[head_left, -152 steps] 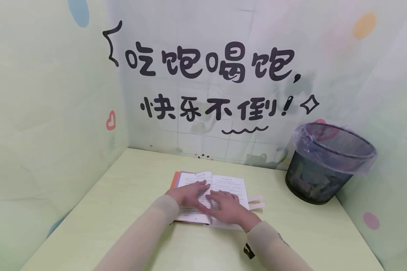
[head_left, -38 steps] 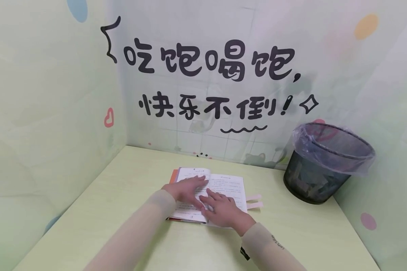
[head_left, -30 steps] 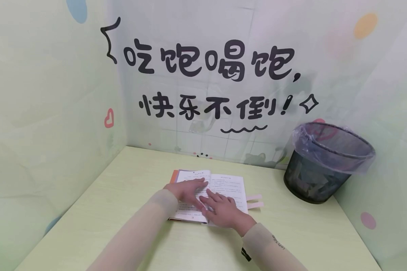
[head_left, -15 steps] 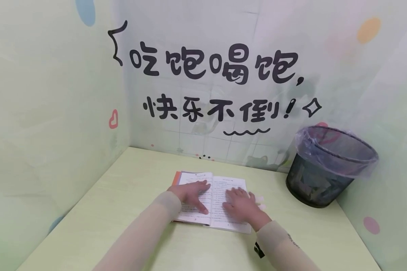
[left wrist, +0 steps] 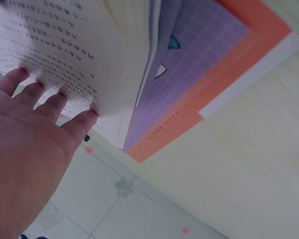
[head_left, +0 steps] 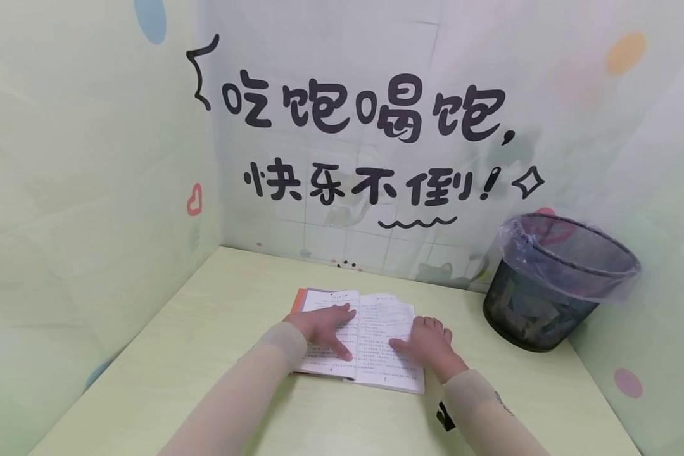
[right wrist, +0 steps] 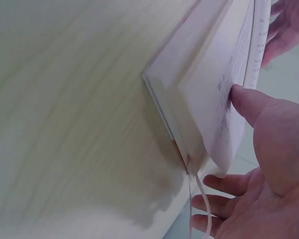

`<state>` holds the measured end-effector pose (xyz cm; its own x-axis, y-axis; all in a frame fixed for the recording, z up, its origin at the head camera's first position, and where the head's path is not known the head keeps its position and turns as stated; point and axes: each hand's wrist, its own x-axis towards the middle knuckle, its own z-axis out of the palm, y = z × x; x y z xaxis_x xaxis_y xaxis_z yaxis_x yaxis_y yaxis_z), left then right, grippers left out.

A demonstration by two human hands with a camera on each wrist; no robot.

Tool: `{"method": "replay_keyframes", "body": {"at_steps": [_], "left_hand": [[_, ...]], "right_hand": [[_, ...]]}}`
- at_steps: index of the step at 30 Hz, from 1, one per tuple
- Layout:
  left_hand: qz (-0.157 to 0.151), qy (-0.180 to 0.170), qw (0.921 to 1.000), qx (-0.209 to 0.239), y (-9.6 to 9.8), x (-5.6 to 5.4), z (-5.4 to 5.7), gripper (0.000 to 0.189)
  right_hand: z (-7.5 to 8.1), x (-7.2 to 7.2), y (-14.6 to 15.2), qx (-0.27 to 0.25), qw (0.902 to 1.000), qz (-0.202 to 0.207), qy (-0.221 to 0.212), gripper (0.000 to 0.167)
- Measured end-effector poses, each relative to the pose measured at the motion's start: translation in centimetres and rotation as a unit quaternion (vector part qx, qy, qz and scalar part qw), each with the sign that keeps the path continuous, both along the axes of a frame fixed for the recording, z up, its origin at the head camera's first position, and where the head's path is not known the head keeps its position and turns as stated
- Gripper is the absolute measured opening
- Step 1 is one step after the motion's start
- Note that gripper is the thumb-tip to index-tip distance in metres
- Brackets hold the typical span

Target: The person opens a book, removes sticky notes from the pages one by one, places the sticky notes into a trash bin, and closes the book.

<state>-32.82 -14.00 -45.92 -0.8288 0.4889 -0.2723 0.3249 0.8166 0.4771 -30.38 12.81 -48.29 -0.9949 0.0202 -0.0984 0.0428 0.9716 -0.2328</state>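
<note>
An open book [head_left: 370, 367] with printed pages lies on the table, its orange and purple cover showing at the left. My left hand [head_left: 325, 329] rests on the left page with its fingers spread; in the left wrist view the fingertips touch the printed paper. At the right edge is my right hand [head_left: 430, 345]. Its thumb touches the right page [right wrist: 222, 99], while the other fingers extend past the edge, beside a loose page corner [right wrist: 218, 172]. Two pale ribbons [right wrist: 204, 199] hang from the book near those fingers. The upper part of the right page looks slightly raised.
A black mesh waste bin [head_left: 538, 310] with a purple plastic liner stands at the back right. Pale printed walls [head_left: 342, 145] enclose the light wooden table [head_left: 251, 272] at the back and both sides.
My right hand has slid from the book's middle across the right page to its outer edge. The upper right page has lifted slightly. My left hand stays on the left page.
</note>
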Motion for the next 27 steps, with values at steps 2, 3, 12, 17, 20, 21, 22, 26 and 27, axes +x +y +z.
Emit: {"method": "replay_keyframes", "body": {"at_steps": [2,3,12,17,20,21,22,26,27], "left_hand": [[-0.001,0.001,1.0,0.0,0.0,0.0,0.1,0.108],[-0.002,0.001,1.0,0.002,0.0,0.0,0.1,0.107],[0.001,-0.006,1.0,0.007,-0.2,0.1,0.1,0.108],[0.003,-0.009,0.9999,0.008,-0.3,0.0,-0.1,0.109],[0.001,-0.009,0.9999,0.012,-0.3,-0.1,-0.1,0.109],[0.002,-0.01,0.9999,0.014,-0.3,-0.1,-0.1,0.109],[0.002,-0.01,0.9998,0.015,-0.3,-0.1,-0.1,0.109],[0.006,-0.016,0.9996,0.022,-0.3,0.0,-0.1,0.109],[0.008,-0.018,0.9995,0.023,-0.4,0.0,-0.2,0.109]], "right_hand": [[0.3,0.1,-0.2,-0.006,0.9999,0.001,0.009,0.096],[0.5,0.2,-0.3,-0.01,0.9999,0.001,0.013,0.096],[2.2,0.6,-0.2,-0.045,0.9957,0.004,0.081,0.079],[3.3,0.4,0.2,-0.121,0.9873,-0.001,0.103,0.055],[3.9,0.3,0.2,-0.223,0.9698,-0.014,0.098,0.044],[4.0,0.3,0.3,-0.259,0.9611,-0.02,0.094,0.043],[4.1,0.2,0.3,-0.295,0.9509,-0.023,0.089,0.043],[4.2,0.2,0.3,-0.414,0.9083,-0.025,0.052,0.042],[4.0,0.2,0.3,-0.435,0.8995,-0.02,0.041,0.041]]}}
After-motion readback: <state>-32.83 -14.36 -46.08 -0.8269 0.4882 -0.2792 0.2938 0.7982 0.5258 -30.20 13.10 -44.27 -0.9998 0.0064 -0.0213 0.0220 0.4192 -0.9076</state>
